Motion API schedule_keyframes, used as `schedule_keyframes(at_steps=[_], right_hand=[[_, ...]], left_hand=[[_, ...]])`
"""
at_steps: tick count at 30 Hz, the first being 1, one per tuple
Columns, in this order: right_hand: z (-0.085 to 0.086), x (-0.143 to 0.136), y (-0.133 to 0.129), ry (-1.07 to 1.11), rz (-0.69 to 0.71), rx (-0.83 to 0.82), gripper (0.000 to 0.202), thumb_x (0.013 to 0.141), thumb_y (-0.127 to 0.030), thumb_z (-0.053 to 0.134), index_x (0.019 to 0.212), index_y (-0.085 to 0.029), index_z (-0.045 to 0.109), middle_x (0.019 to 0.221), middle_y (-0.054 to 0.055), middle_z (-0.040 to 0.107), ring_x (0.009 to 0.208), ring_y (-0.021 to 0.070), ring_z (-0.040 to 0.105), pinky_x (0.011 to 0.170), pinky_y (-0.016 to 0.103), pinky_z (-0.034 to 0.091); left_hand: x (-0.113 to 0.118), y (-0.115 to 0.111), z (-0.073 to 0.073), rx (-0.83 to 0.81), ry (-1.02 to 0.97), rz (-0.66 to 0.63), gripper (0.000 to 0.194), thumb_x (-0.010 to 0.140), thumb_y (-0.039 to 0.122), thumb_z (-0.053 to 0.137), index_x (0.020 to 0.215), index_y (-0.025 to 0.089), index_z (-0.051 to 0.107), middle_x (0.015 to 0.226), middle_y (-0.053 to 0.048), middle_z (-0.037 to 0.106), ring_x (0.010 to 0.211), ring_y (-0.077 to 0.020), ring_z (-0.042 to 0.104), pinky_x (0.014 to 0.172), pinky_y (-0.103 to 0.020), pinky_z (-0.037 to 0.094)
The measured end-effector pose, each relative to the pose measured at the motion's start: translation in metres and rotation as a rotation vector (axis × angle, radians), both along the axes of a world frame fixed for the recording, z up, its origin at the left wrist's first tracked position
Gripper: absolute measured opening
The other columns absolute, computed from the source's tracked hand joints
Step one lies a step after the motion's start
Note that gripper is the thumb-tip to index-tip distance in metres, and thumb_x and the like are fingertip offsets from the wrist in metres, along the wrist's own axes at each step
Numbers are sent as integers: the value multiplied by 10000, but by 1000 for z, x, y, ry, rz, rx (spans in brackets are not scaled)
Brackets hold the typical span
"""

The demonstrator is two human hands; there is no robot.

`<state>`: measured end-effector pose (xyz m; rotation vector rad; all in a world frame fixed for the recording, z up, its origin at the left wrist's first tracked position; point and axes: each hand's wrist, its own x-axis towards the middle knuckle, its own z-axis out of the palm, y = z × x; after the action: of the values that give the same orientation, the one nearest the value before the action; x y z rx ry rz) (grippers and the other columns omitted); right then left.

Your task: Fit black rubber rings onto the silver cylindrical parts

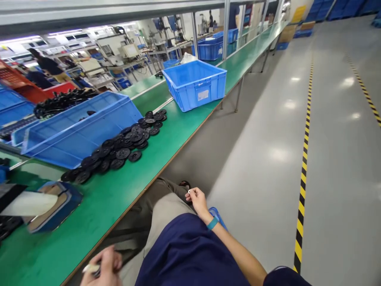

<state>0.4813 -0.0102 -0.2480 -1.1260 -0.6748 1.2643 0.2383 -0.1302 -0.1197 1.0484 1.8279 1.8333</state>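
Note:
Beyond the table's edge, above my right thigh, my right hand [197,201] pinches a small white ring [189,192] between thumb and fingertips. My left hand [104,268] is at the bottom, near the front edge of the green table [119,198]. Its fingers are curled around a small pale piece [91,269], smeared by motion, whose kind I cannot make out. A long heap of black slotted discs [123,153] lies on the table, ahead of both hands and touching neither.
A tilted blue bin [86,133] leans behind the discs. Another blue bin [198,85] stands farther along the table. A dark blue holder [56,206] sits at left. Metal posts [227,29] rise from the table. Floor with striped tape [303,171] lies right; people work behind.

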Motion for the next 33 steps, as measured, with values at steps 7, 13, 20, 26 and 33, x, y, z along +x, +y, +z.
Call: schedule_keyframes(at_steps=[7, 13, 20, 26, 33], right_hand=[[52, -3, -37, 109, 227, 171, 457, 765, -613, 806, 821, -186, 653, 781, 42, 741, 687, 167, 677, 710, 307, 577], [68, -7, -70, 49, 475, 166, 393, 770, -526, 847, 905, -176, 726, 815, 38, 741, 780, 174, 690, 820, 312, 570], [68, -13, -65, -154, 628, 103, 495, 734, -544, 853, 1065, -181, 788, 1028, 79, 769, 929, 209, 699, 937, 353, 569], [72, -23, -55, -475, 747, 151, 553, 702, -616, 823, 1005, -154, 807, 995, 100, 780, 868, 224, 716, 845, 327, 596], [68, -65, -25, -723, 955, 282, 641, 670, -676, 832, 1060, -171, 766, 1057, 126, 790, 952, 299, 757, 764, 319, 637]], left_hand=[[65, -7, -41, -233, -257, -237, 612, 657, 672, 844, 955, 170, 664, 539, 75, 494, 512, -96, 427, 487, -211, 355], [99, -35, -67, -362, -301, -459, 620, 790, 736, 707, 1026, 182, 554, 601, 85, 461, 532, -95, 386, 510, -218, 328], [110, -41, -64, -283, -387, -495, 501, 904, 673, 583, 1034, 200, 480, 662, 88, 417, 565, -97, 355, 547, -231, 324], [115, -48, -69, -194, -440, -410, 347, 943, 531, 526, 1011, 191, 509, 723, 37, 518, 611, -124, 460, 594, -265, 391], [96, -55, -60, -181, -523, -59, 157, 868, 400, 617, 902, 246, 618, 718, -21, 633, 644, -200, 567, 626, -346, 413]])
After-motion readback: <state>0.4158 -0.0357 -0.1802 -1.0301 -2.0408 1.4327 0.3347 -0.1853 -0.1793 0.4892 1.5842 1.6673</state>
